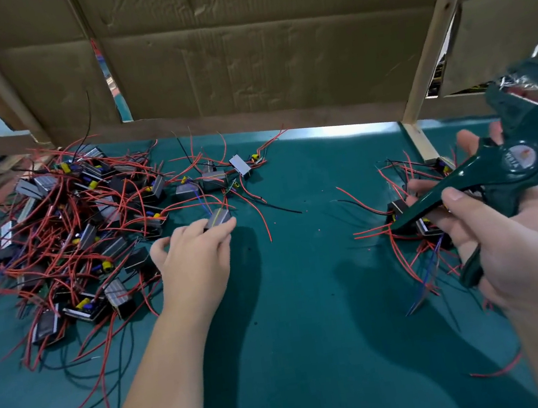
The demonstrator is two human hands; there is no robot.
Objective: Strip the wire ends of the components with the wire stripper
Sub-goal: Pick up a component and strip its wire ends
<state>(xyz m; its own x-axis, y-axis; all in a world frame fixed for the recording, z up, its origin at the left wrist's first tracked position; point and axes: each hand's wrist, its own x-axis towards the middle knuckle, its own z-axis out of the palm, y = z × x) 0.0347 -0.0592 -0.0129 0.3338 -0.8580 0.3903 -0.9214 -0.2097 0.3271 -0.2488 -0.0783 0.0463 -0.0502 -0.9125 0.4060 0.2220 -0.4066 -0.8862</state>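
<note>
Your L hand (196, 259) reaches to the right edge of the big pile (74, 231) of components w/ red and black wires, on the left of the green mat (292, 304). Its fingertips rest on one grey component (217, 218) that lies on the mat just off the pile. The thumb is spread out to the left, not on it, so no pinch.

Your R hand (507, 239) is raised on the right and grips the dark green stripper (514, 162). The thumb lies over the upper handle and the fingers curl under the lower one. The handles stand spread, one pointing left and one down past the palm. The head points up and right, toward the frame edge. I can't tell how its jaws stand.

Below and behind that hand is a small pile (414, 214) of components, wires fanned out across the mat, well apart from the big pile. At the back, cardboard (256, 50) hangs behind a wooden frame (436, 24).
</note>
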